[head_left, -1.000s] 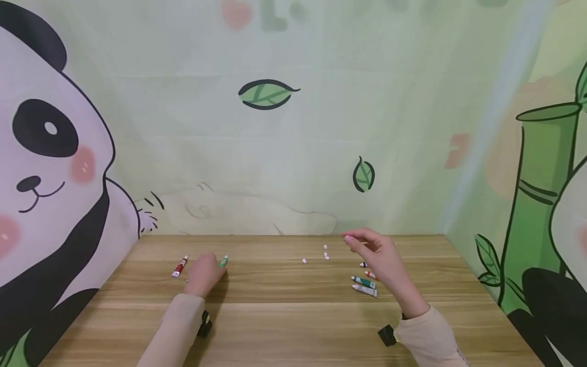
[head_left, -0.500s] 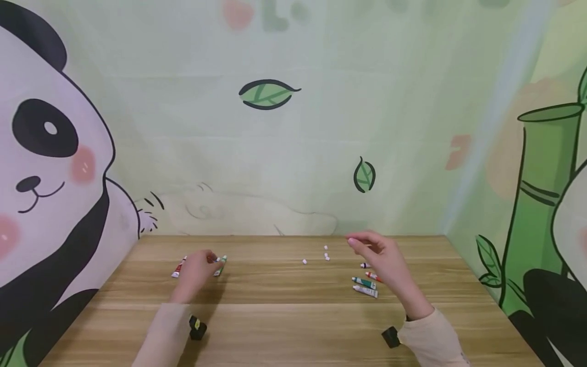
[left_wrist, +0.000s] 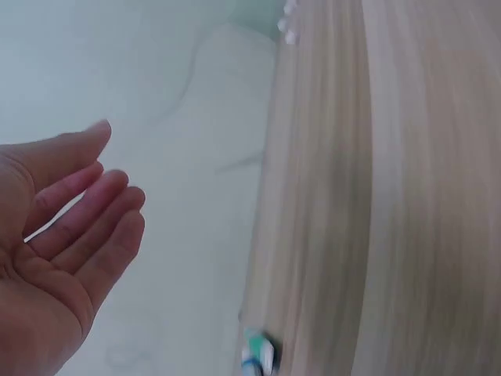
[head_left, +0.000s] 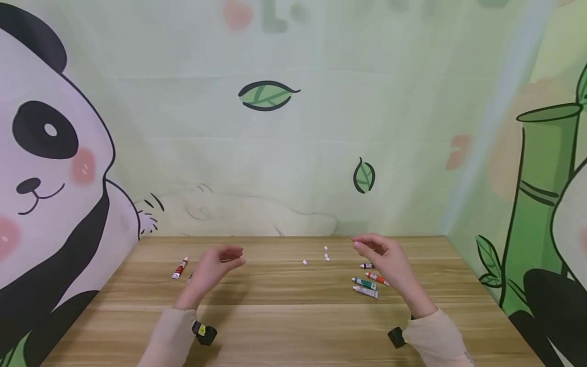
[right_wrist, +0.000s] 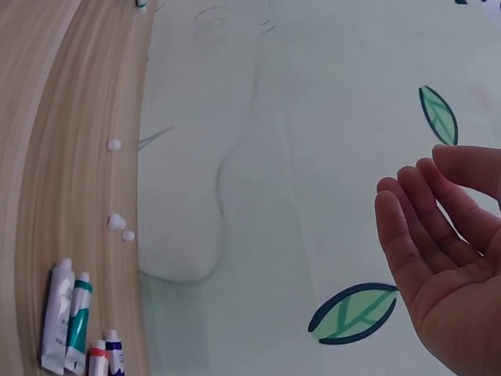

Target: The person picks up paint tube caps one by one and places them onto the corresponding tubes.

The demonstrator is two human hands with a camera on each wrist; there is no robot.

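My left hand (head_left: 213,270) hovers above the table's left part, fingers loosely bent and holding nothing. Just left of it lie a red-and-white paint tube (head_left: 180,267) and a dark-marked tube (head_left: 190,278), the latter partly covered by the hand. A green-and-white tube (left_wrist: 261,351) shows blurred in the left wrist view; the left hand hides it from the head view. My right hand (head_left: 387,262), also relaxed and holding nothing, hangs above a group with a white tube (head_left: 365,292), a green tube (head_left: 364,283), an orange tube (head_left: 377,278) and a purple-banded tube (head_left: 367,265).
Several small white pieces lie near the table's back edge, among them a lone white piece (head_left: 304,262) and another white piece (head_left: 326,248). The wooden table (head_left: 284,326) meets a printed cloth backdrop (head_left: 293,163) behind it.
My left hand was low at the green tube; it has since risen off the tubes and moved right, its fingers loosening. The right hand has shifted only slightly right.
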